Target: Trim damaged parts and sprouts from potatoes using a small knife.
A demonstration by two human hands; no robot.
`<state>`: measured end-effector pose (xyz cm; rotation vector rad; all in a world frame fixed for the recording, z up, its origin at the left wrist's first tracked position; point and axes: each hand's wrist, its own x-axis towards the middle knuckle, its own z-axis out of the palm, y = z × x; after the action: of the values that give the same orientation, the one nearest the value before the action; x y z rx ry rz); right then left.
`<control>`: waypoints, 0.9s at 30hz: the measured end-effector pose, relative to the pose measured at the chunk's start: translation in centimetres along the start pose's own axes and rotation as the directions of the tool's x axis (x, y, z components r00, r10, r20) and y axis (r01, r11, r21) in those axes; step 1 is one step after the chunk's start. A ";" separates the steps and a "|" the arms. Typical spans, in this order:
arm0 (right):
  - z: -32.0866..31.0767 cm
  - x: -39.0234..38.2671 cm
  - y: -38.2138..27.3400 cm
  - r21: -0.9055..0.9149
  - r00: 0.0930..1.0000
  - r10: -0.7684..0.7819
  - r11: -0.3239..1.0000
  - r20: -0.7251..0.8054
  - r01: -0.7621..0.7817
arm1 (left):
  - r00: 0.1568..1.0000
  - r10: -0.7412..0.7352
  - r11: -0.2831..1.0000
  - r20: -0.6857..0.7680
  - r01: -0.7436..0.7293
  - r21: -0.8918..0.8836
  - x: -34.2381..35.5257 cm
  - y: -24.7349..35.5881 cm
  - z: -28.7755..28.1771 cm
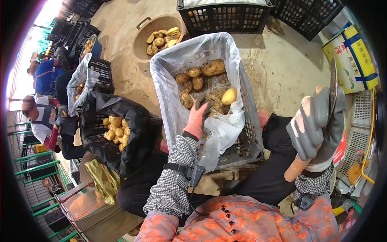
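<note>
My left hand, in a pink glove with dark grey fingers, reaches down into a black crate lined with translucent plastic. Its fingers are apart, and a small potato lies just beside them. Several soil-covered potatoes rest toward the far end, and one cleaner yellow potato is to the right of the hand. Loose soil covers part of the liner. Off to the right, my grey-gloved right hand is wrapped round a knife with an orange-brown handle; its dark blade points upward.
Behind the crate stands a brown tub of cut potatoes. A black-lined crate to the left holds peeled-looking potatoes. More black crates line the back. A yellow box is at right. A co-worker sits at far left.
</note>
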<state>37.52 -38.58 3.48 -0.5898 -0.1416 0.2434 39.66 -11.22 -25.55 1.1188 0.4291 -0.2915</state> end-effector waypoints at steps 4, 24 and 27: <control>0.1 0.2 -0.2 0.063 0.998 -0.031 0.998 0.058 0.028 | 0.995 0.083 0.818 0.046 -0.094 0.567 1.5 -2.5 1.0; -3.5 -0.3 -0.7 -0.002 0.994 -0.029 1.000 -0.106 0.029 | 0.911 -0.043 0.913 -0.410 0.202 0.354 9.5 -4.7 -1.3; -3.2 -0.1 -0.8 -0.023 0.997 -0.025 0.999 -0.078 0.023 | 0.992 0.017 0.995 -0.127 -0.029 -0.092 4.4 -2.9 0.4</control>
<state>38.24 -40.95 1.34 -0.6179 -0.0761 0.1953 42.36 -12.80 -29.84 1.0526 0.5366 -0.1788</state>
